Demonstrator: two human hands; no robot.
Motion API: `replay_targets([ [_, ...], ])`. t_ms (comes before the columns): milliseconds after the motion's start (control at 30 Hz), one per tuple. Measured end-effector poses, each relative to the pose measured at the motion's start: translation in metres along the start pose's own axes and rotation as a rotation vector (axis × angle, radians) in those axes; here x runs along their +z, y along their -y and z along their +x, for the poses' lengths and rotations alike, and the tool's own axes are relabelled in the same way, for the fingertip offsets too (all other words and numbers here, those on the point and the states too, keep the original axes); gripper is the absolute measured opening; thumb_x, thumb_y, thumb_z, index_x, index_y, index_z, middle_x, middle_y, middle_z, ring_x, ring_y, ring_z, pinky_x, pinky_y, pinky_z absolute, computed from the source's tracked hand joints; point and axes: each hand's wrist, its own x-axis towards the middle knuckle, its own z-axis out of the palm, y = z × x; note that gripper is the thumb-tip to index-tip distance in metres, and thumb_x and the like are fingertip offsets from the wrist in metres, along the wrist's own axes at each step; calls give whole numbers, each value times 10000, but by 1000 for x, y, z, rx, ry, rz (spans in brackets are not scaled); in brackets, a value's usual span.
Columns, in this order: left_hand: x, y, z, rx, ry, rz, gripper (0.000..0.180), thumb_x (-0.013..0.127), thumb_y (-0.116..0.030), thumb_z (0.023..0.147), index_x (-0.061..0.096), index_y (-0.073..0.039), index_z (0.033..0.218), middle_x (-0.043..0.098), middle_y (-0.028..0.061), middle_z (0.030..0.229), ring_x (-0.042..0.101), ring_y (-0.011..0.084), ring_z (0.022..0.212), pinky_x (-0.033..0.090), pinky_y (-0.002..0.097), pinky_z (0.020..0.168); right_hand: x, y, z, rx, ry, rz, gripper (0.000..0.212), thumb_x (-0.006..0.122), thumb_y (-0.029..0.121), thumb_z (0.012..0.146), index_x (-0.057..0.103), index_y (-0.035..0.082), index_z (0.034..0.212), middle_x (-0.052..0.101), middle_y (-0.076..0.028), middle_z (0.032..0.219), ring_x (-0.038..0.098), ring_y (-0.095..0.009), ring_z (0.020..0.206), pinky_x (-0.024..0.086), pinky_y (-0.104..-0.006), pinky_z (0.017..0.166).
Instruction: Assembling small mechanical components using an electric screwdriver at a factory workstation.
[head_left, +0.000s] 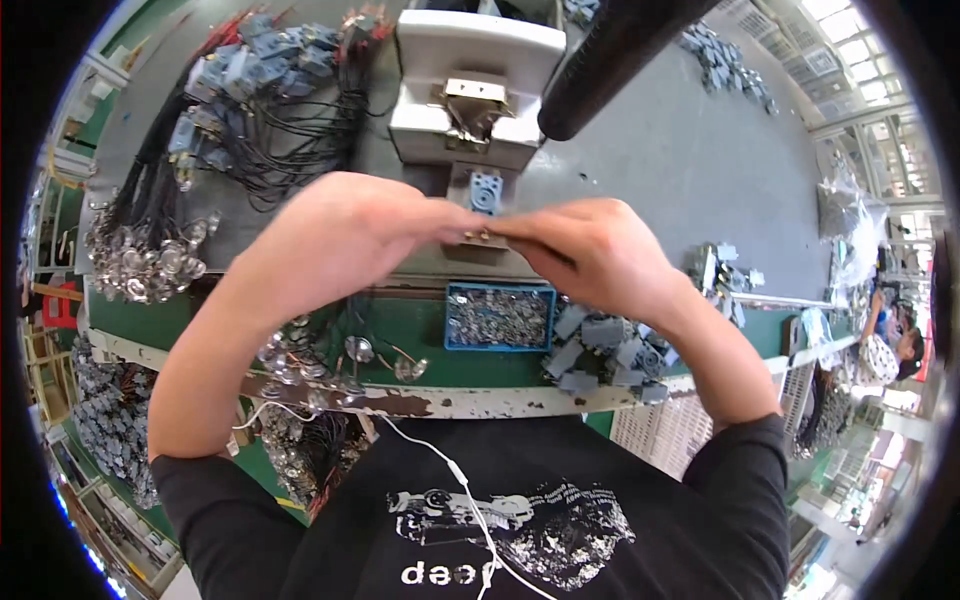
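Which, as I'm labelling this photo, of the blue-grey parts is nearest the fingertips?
The single blue-grey part on the metal block before the white machine; the others lie heaped farther off.

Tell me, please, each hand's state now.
Left hand: by the blue-grey plastic housing; grip cannot be told.
Right hand: also by it; grip cannot be told.

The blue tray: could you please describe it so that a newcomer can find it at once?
Start at the white machine, top centre, then come down past the left hand and right hand. Below them, on the green strip, sits the blue tray, small and rectangular. Its blue rim and many tiny silvery pieces set it apart from the loose grey housings to its right.
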Motion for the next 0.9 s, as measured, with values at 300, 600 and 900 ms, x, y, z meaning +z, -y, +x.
replay_targets([
  [300,13,-21,4,-75,-121,121,174,727,-80,875,690,-59,1043,632,99,825,658,306,765,523,404,664,18,27,-17,739,-341,767,538,734,-23,937,540,-18,1439,684,-141,1252,691,-145,1039,592,-274,875],
  [600,26,-26,15,-147,-118,-122,146,771,-89,860,699,-44,979,628,84,816,653,241,736,500,352,647,41,37,-21,726,-615,679,375,654,19,1010,569,-59,1367,725,-172,1188,720,-178,1009,597,-310,874],
  [900,11,-22,12,14,-56,-118,135,767,-7,810,684,-22,916,641,63,827,667,205,767,507,317,678,13,24,-23,617,-74,1345,325,597,96,1055,626,-54,1342,763,-156,1034,734,-182,892,602,-314,802],
])
